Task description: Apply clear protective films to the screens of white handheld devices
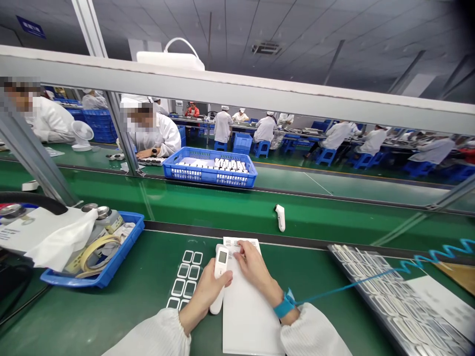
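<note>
On the near table (111,316): a white handheld thermometer (221,262) and a white printed booklet (247,316), side by side.
Left hand (206,296): holds the thermometer upright, its display facing up; fingers (222,279) wrapped around the body.
Right hand (256,267): on the booklet's printed far end; fingers (241,252) pressed together; a pinch on the paper cannot be told.
Right wrist: blue strap (285,305) with a coiled blue cord (426,262).
Left of hands: a sheet of rounded-rectangle labels (184,277); beyond it, a blue tray (137,222) holding tissue (63,237).
Right of hands: a stacked label tray (386,301).
Far side: a second thermometer (280,217) lying on the green table.
</note>
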